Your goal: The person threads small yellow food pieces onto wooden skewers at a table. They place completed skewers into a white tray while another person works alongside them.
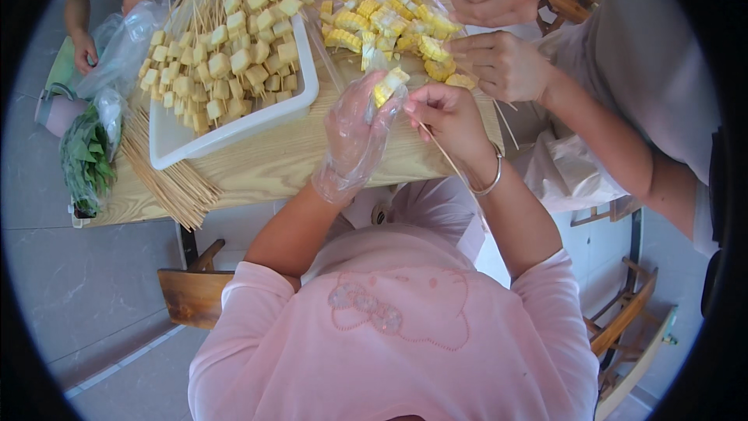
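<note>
A clear plastic glove covers my left hand (pixel 359 128), whose fingers grip a piece of corn on the cob (pixel 390 86) above the table's near edge. Just to its right, my bare right hand (pixel 447 120) pinches a thin wooden skewer (pixel 447 155) close to its tip; the rest slants down past the bracelet on my wrist. Whether the tip touches the corn, I cannot tell. Beyond my hands lies a heap of cut corn pieces (pixel 388 20) on clear plastic. To the left, a white plastic tray (pixel 234 143) holds many skewered pale cubes, their sticks pointing away from me.
Loose wooden skewers (pixel 169 172) lie left of the tray on the wooden table (pixel 274 172). Bagged green leaves (pixel 87 158) sit at the left end. A co-worker's hands (pixel 508 64) are at the corn on the right; another person's hands (pixel 85 52) are at upper left.
</note>
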Demonstrator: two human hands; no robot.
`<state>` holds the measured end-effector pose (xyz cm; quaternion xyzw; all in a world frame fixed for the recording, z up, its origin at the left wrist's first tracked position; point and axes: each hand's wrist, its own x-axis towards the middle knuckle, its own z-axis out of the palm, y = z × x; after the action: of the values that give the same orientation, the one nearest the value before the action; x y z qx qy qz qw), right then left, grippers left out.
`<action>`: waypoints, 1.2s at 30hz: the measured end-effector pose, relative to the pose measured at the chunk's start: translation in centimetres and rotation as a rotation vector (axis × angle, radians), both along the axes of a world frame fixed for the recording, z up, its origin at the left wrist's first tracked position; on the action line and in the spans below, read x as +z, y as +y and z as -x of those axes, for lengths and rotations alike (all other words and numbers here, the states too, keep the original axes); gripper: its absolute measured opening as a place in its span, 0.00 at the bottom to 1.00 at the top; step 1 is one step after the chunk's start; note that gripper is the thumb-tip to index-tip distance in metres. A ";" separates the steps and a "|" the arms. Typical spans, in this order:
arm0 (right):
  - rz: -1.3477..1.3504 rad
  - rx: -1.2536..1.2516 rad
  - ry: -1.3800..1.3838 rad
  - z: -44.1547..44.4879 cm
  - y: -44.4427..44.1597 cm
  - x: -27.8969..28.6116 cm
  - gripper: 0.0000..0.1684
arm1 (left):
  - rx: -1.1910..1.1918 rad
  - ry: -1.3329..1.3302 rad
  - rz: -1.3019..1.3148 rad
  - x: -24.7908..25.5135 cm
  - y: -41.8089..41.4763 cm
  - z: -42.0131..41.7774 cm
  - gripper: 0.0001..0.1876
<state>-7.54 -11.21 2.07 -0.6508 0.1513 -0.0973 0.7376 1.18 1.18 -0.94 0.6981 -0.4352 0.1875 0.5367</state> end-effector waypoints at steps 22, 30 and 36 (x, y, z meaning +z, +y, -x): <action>-0.126 0.081 0.003 -0.6 -0.7 -0.5 0.06 | -0.068 0.102 0.050 -0.3 -0.2 -0.2 0.19; 0.883 -0.277 -0.223 -0.5 1.4 -0.6 0.05 | 0.004 0.174 -0.001 0.2 -0.5 -0.1 0.20; 0.189 -0.098 0.033 -0.3 0.4 -0.1 0.04 | -0.092 0.123 0.018 -0.1 -0.2 -0.2 0.21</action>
<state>-7.20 -10.83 1.93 -0.7108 0.1852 -0.1363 0.6647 1.39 0.98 -1.06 0.6827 -0.4313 0.1236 0.5768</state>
